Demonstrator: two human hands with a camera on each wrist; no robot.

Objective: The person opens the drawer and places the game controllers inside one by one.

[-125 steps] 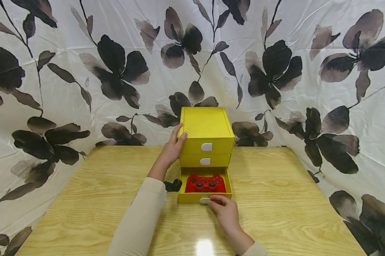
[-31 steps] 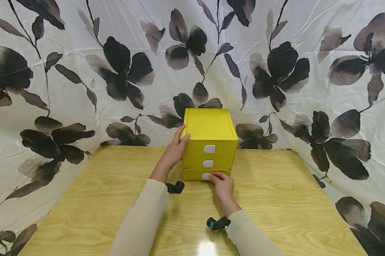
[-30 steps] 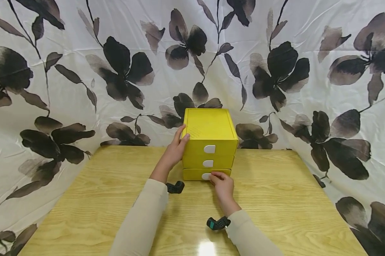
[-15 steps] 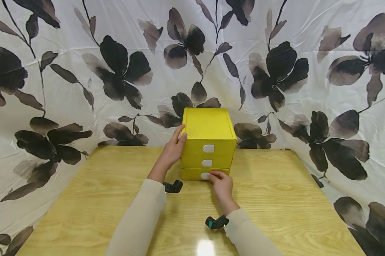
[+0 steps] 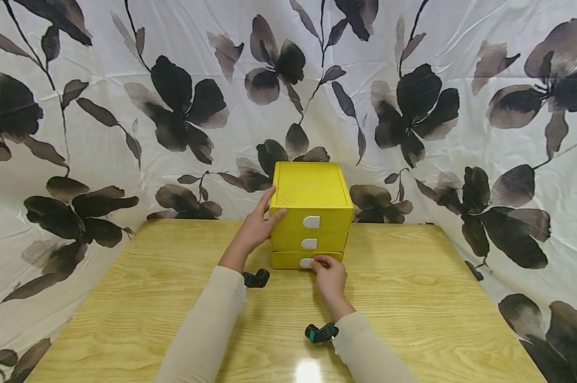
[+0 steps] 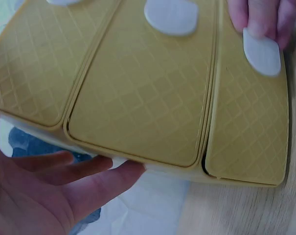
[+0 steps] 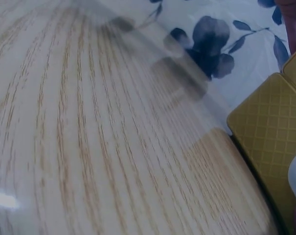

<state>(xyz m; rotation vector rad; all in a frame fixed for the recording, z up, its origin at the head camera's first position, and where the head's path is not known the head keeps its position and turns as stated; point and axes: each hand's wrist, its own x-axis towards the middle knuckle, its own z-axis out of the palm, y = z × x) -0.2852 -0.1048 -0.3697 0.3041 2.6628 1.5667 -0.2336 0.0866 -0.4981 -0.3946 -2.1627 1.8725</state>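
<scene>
left hand (image 5: 258,226) flat on yellow drawer box (image 5: 312,194); right hand (image 5: 328,271) grip pinching bottom handle (image 5: 307,263); no writing

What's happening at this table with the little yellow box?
A person sits at a wooden table with a small yellow three-drawer cabinet at its far edge. The left hand rests against the cabinet's left side, fingers straight, steadying it. The right hand has its fingertips on the white handle of the bottom drawer. All three drawers look pushed in flush with the front. A flowered cloth hangs behind and around the table.
</scene>
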